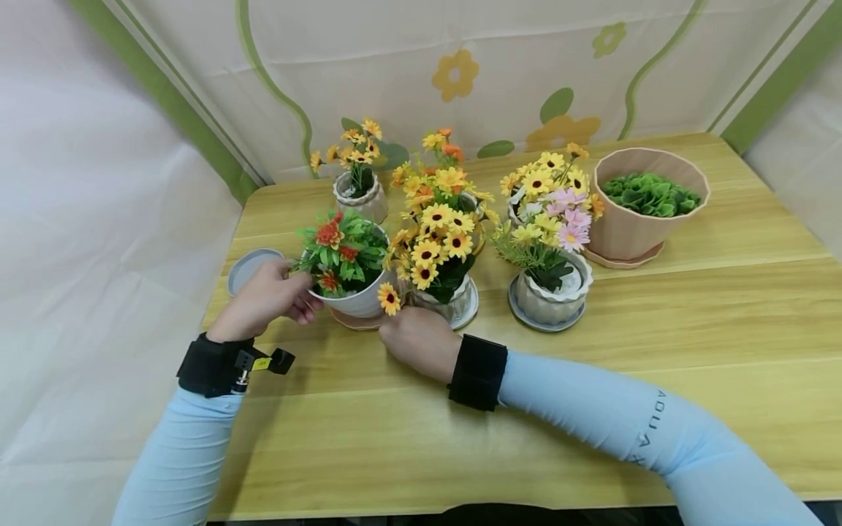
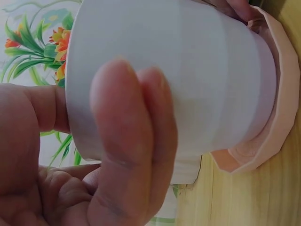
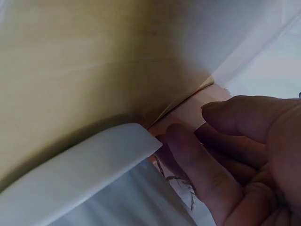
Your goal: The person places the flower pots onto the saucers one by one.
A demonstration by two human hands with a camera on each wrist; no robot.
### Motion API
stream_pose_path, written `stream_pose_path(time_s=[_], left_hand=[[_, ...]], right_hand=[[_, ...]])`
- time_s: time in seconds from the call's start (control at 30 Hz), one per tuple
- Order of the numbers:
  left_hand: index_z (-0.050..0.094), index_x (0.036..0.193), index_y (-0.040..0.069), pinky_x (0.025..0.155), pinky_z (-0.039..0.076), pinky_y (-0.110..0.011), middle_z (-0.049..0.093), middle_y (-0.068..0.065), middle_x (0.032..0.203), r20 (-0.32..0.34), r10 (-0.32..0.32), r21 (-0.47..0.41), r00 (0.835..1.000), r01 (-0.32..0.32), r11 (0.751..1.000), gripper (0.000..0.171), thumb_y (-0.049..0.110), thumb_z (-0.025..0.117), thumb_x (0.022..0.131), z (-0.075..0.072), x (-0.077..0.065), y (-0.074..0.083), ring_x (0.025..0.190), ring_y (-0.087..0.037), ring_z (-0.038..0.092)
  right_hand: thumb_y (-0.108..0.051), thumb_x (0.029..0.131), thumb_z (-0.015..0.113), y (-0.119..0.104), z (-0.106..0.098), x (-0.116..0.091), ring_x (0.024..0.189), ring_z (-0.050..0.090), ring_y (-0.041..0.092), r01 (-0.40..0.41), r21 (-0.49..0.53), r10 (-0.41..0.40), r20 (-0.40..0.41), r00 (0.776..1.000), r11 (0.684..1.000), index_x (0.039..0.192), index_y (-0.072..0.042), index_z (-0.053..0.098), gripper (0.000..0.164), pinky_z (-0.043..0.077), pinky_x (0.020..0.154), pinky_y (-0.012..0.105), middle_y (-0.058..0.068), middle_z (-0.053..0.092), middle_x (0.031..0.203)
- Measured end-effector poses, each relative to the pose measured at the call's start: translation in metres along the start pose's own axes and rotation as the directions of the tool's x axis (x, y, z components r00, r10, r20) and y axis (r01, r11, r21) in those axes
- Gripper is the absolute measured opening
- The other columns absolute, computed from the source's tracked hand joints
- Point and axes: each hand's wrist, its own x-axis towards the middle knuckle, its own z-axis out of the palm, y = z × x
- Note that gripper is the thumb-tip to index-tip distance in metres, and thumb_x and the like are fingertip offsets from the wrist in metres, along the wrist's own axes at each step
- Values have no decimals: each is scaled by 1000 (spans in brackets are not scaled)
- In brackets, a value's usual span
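My left hand (image 1: 266,294) grips the rim of a white flowerpot (image 2: 207,80) on its left side; the pot holds green leaves and red-orange flowers (image 1: 347,253). Under the pot sits a pink saucer (image 2: 287,77), its base resting inside the saucer's raised edge. At the front right of that saucer, my right hand (image 1: 421,340) pinches the edge between thumb and fingers, as the right wrist view shows. Close above the right hand stands a ruffled pot of yellow sunflowers (image 1: 434,248) on a white saucer (image 3: 84,174).
A loose grey saucer (image 1: 253,269) lies left of the white pot. Behind is a small pot with yellow flowers (image 1: 360,197). Rightward stand a pot of pink and yellow flowers (image 1: 551,296) and a large pink pot (image 1: 625,226) with green leaves. A patterned curtain (image 1: 395,66) hangs behind.
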Motion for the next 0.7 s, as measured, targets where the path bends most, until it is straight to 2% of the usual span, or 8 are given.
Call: stream_pose_path(time_s=[0.2, 0.37, 0.6, 0.7], left_hand=[[52, 113, -15, 67, 61, -43, 69, -23, 86, -2, 11, 12, 1000, -11, 1000, 33, 14, 42, 100, 0, -2, -2, 73, -33, 69], [52, 113, -15, 67, 61, -44, 69, -21, 85, -6, 19, 22, 1000, -19, 1000, 32, 13, 40, 100, -1, -3, -3, 73, -33, 70], [52, 116, -11, 69, 60, -48, 67, -31, 91, -17, 34, 22, 999, -34, 999, 31, 14, 42, 100, 1, -2, -3, 75, -40, 69], [53, 115, -11, 69, 60, -48, 67, -32, 91, -18, 32, 17, 999, -32, 999, 31, 14, 42, 100, 1, -2, -5, 76, -41, 69]], right_hand=[[2, 90, 61, 1, 0, 0, 59, 57, 8, 7, 3, -7, 29, 1000, 1000, 75, -14, 68, 23, 50, 48, 22, -3, 60, 68], [2, 90, 61, 2, 0, 2, 60, 58, 9, 11, -3, -10, 37, 999, 1000, 75, -14, 70, 23, 50, 49, 23, -2, 62, 70], [0, 92, 61, 3, 1, 2, 60, 57, 9, 16, 8, -16, 56, 998, 1000, 75, -14, 69, 24, 50, 51, 23, -2, 61, 71], [-1, 93, 60, 3, 1, 2, 61, 57, 9, 21, 9, -21, 66, 998, 1000, 75, -14, 69, 24, 50, 51, 24, -1, 62, 72]])
